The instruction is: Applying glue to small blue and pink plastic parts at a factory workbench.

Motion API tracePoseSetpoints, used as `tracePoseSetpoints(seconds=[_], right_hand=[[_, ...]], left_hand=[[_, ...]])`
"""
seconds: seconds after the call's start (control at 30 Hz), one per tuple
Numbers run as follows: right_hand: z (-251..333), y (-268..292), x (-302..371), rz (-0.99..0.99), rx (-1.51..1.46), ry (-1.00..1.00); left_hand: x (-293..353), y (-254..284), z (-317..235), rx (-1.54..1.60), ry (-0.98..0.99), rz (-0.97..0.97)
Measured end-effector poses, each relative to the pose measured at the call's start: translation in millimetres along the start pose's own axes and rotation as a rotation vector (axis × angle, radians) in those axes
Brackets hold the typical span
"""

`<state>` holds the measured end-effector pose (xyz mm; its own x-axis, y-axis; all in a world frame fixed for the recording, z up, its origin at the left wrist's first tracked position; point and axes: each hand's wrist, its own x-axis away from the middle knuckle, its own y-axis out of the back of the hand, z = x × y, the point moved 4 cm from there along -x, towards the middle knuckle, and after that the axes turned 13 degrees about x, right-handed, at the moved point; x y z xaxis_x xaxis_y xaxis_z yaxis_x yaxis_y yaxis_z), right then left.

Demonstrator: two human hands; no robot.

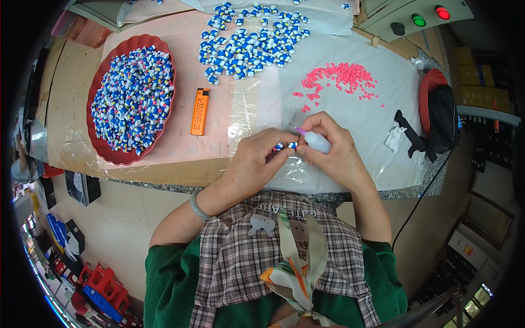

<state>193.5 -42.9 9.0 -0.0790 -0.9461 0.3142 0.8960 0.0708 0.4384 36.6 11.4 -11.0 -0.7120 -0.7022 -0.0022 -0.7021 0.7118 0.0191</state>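
Worktable [175, 174], partly plastic-covered, spread beneath fingers [278, 136]. Small blue-and-white pieces [278, 146] pinched between fingertips of left hand [256, 156]. Pale squeeze bottle [318, 142] clamped in fingers of right hand [340, 150], purple nozzle [301, 130] just beside left fingers. Pink bits [348, 75] scattered beyond right fingers; orange lighter [199, 115] laid left of fingers; red tray [93, 134], heaped with similar pieces [131, 98], set farther left.

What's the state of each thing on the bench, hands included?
Left hand: pinching small blue-and-white pieces
Right hand: gripping bottle
Bottle: tilted, uncapped
Red bowl: full
Orange lighter: lying flat, unlit
Loose blue-and-white pieces: spread out
Pink pieces: loosely heaped
White tissue: crumpled
Green button: looks lit
Red button: looks lit
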Motion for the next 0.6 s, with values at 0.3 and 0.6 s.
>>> tracePoseSetpoints(seconds=[0.3,0.6], right_hand=[[-2,1,-4,-0.173,0.181,0.127],[-5,0,1,-0.152,-0.274,-0.021]], left_hand=[[0,2,4,-0.04,-0.005,-0.027],[-2,6,7,1.016,0.399,0.0]])
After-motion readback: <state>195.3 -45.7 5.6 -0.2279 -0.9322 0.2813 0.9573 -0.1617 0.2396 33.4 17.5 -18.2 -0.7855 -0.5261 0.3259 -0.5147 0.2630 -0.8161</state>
